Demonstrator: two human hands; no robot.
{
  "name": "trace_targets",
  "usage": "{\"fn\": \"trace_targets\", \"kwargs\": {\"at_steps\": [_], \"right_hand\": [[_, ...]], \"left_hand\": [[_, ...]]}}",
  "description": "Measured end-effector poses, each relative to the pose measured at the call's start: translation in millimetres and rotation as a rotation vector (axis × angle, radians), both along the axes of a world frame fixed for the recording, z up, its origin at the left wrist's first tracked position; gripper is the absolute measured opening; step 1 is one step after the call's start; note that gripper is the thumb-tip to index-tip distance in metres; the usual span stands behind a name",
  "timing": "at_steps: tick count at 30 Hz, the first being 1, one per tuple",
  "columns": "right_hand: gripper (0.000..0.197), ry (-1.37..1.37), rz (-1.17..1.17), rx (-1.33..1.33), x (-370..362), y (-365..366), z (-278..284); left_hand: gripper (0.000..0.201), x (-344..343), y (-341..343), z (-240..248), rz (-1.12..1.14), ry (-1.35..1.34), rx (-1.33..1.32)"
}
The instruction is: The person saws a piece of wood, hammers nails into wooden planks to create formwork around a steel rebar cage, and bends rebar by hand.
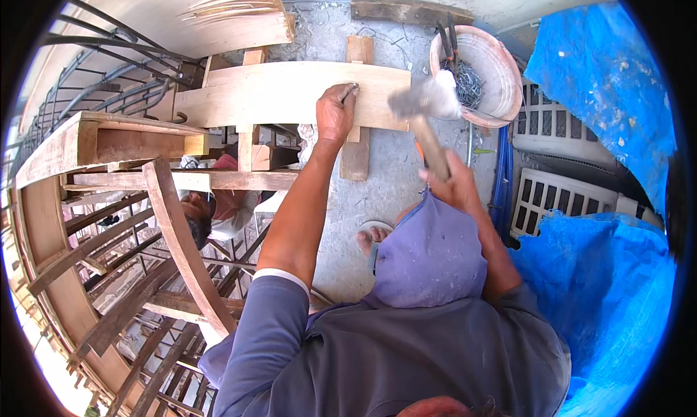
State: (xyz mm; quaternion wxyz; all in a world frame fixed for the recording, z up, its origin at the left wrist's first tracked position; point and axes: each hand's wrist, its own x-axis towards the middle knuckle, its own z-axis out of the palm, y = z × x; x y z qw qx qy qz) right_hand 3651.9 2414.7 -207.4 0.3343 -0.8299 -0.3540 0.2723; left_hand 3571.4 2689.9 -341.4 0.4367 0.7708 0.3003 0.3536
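Note:
A long pale wooden board point(254, 90) lies across wooden crosspieces ahead of me. My left hand point(336, 113) is closed on top of it, with a short, dark metal piece point(349, 91) pinched between the fingers; whether it is a nail is too small to tell. My right hand point(456, 184) grips the wooden handle of a hammer point(430, 144) to the right of the board. The hammer's head is smeared by motion and shows near the board's right end.
A round, pale basin point(501, 75) at the far right holds many nails point(467, 84) and dark-handled pliers point(451, 39). Blue tarp point(602, 293) and grey crates point(555, 199) stand at right. Wooden framing point(189, 243) and steel bars point(109, 46) fill the left, with another person point(225, 199) below.

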Motion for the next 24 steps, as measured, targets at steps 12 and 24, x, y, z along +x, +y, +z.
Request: {"fn": "trace_targets", "kwargs": {"at_steps": [12, 24], "right_hand": [[0.039, -0.220, 0.124, -0.244, 15.8, 77.3, 11.2], [0.039, -0.556, 0.059, 0.086, 15.3, 78.2, 2.2]], "left_hand": [[0.017, 10.2, -2.2, 2.5, -0.076, -0.046, 0.075], [0.046, -51.0, 55.7, -9.0, -0.034, 0.658, 0.425]]}}
